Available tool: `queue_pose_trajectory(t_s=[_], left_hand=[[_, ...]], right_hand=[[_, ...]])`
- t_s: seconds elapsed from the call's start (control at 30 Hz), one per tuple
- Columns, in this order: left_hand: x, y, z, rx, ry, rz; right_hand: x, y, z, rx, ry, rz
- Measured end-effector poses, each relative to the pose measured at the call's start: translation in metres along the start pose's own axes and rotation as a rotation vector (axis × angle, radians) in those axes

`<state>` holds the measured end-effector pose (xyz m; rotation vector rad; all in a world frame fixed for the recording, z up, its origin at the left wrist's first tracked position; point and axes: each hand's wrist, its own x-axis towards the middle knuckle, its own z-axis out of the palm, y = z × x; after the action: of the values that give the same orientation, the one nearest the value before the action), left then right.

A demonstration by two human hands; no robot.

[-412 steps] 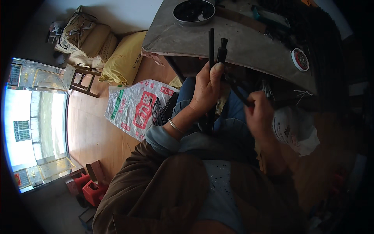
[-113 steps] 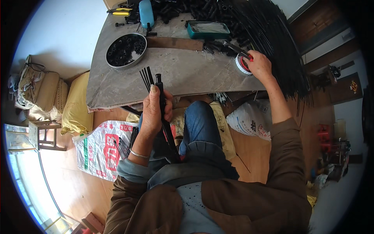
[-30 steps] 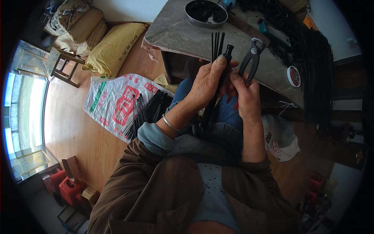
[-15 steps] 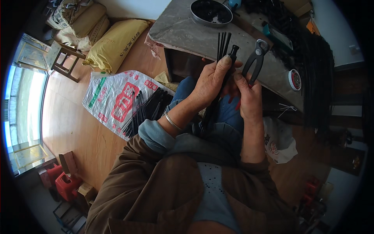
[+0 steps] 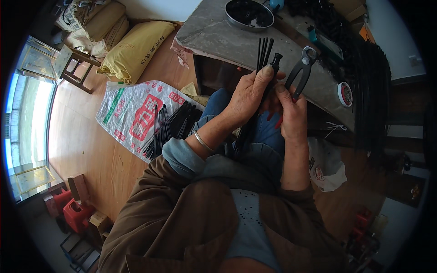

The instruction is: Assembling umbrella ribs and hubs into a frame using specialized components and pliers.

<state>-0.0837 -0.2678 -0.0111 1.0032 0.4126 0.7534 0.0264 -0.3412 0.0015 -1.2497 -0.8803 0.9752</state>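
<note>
Upright in my left hand [image 5: 246, 98] is a bundle of thin black rods [image 5: 264, 52], its fingers wrapped round them and the thumb on top. A thicker black piece with a knobbed end [image 5: 276, 60] sticks up beside the thumb. My right hand [image 5: 292, 116] grips black pincers [image 5: 300, 75] with red lower handles, their rounded jaws pointing up and away. Both hands are close together above my lap, near the table edge. The lower part of the bundle runs down between my knees. The right fingers are partly hidden behind the handles.
Ahead stands a grey table [image 5: 205, 34] with a dark pan [image 5: 249, 29], a round tin [image 5: 344, 93] and a teal box [image 5: 324, 44]. Long black strands [image 5: 371, 91] hang at its right. On the floor, a white sack [image 5: 123, 111] bears more black rods [image 5: 175, 123]; a yellow sack [image 5: 136, 50] lies behind.
The rods and my left hand sit slightly further right and lower in the picture. The grip of both hands looks the same.
</note>
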Motion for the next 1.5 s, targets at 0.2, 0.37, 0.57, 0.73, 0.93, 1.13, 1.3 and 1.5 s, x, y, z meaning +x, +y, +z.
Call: queue_pose_trajectory(t_s=[0.2,0.37,0.57,0.73,0.93,1.13,1.3,1.5], left_hand=[[-0.001,0.001,0.0,0.068,-0.005,-0.021],[-0.001,0.0,0.002,-0.015,0.003,0.002],[-0.002,0.002,0.002,0.001,-0.008,-0.016],[-0.001,-0.001,0.003,0.044,-0.008,0.018],[-0.002,0.005,0.002,0.109,-0.081,0.006],[0.003,0.003,-0.012,0.057,-0.021,-0.083],[0.003,0.001,-0.005,0.111,-0.057,-0.131],[0.003,0.0,0.009,0.146,-0.122,-0.174]], right_hand=[[0.0,0.002,-0.001,0.001,0.024,0.029],[-0.002,0.001,-0.001,0.009,0.013,0.01],[-0.003,0.002,0.0,0.006,0.038,-0.006],[-0.005,-0.002,0.002,-0.047,0.052,-0.033],[-0.001,-0.023,-0.009,-0.228,-0.032,-0.027],[-0.033,-0.061,-0.02,-0.257,-0.151,0.35],[-0.061,-0.067,-0.036,-0.289,-0.28,0.621],[-0.067,-0.074,-0.048,-0.248,-0.335,0.722]])
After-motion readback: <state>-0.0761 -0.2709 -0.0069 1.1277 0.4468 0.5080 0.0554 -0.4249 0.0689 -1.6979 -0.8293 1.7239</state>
